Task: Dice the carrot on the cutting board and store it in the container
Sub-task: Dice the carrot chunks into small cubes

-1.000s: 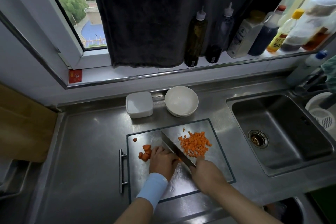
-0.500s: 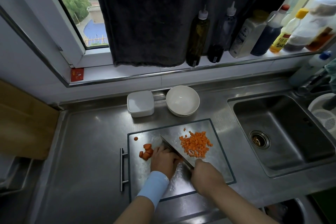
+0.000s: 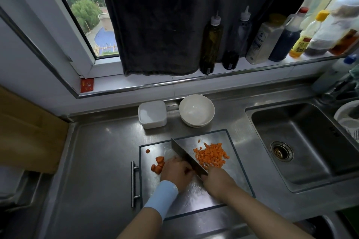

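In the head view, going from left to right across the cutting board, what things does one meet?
Board handle, round carrot slice, carrot chunks, left hand, diced carrot pile.

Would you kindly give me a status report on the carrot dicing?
Right hand grips knife over cutting board. Left hand curled beside blade, hold hidden. Diced carrot right of blade, larger chunks left. Container behind board, untouched.

bare bench (image 3: pixel 97 161) wide open at 9 o'clock of cutting board (image 3: pixel 196 198). at 12 o'clock container (image 3: pixel 152 114) and bowl (image 3: pixel 196 110) stand side by side, narrow gap between. knife (image 3: pixel 186 154) blade slants across the board between diced pile (image 3: pixel 211 156) at 2 o'clock and carrot chunks (image 3: pixel 158 165) at 10. sink (image 3: pixel 303 147) drops away at 3 o'clock.
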Available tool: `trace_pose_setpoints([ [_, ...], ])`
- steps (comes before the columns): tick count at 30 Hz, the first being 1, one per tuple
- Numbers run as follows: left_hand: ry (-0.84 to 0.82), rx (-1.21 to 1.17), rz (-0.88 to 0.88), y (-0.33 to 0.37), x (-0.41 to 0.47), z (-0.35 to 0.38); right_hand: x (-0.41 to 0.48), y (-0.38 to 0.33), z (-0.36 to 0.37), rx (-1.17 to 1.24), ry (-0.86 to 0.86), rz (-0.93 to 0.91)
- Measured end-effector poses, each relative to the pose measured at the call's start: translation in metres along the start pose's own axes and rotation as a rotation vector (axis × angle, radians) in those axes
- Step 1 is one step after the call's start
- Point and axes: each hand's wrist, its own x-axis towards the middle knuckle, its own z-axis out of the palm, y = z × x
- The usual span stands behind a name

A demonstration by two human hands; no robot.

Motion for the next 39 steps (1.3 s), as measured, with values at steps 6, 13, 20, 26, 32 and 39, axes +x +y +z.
trace_pose_setpoints([
  [6, -0.199, -0.083, 0.016, -0.015, -0.005, -0.017, -0.006, 0.007, -0.017, 0.067, 0.099, -0.034],
  [13, -0.244, -0.008, 0.043, -0.012, -0.008, -0.003, -0.007, 0.014, -0.021, 0.052, 0.13, -0.031],
  [20, -0.114, -0.07, -0.095, 0.007, -0.022, 0.018, -0.015, 0.022, -0.012, 0.016, 0.102, -0.011],
  [26, -0.047, -0.113, -0.136, 0.012, -0.019, 0.013, -0.015, 0.026, -0.006, 0.056, 0.124, -0.008],
  [32, -0.217, 0.068, 0.184, 0.001, -0.003, 0.004, -0.013, 0.027, -0.002, 0.045, 0.155, -0.009],
  [39, -0.132, 0.061, 0.223, -0.01, -0.011, 0.015, -0.011, 0.028, -0.01, 0.06, 0.155, -0.008],
])
